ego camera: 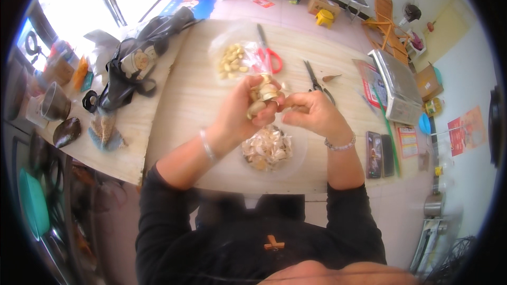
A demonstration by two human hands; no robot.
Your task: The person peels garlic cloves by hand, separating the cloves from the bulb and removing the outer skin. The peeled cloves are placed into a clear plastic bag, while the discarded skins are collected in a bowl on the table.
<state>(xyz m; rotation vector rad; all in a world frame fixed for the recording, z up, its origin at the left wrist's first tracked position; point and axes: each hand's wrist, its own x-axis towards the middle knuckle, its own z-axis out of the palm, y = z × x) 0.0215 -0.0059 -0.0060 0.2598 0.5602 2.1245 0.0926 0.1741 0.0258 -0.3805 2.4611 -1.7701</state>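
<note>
My left hand (237, 114) is cupped around several garlic cloves (266, 89), palm turned up above the table. Close at its fingertips, my right hand (313, 113) has thumb and fingers pinched together; whether something small is between them is hidden. Below both hands is a clear plastic bowl (300, 158) with pale garlic skins (267, 146) heaped in it. Beyond the hands, pale peeled garlic cloves (232, 60) lie in a clear plastic bag (218, 43). A single clove (285, 86) shows just past the fingers.
Red-handled scissors (273, 57) lie by the bag. Dark-handled shears (313, 77) and a small wooden-handled tool (331, 77) are to the right. Two phones (373, 154) and a metal-topped scale (396, 83) stand along the right side. A black bag (130, 67) and steel bowl (56, 101) occupy the left.
</note>
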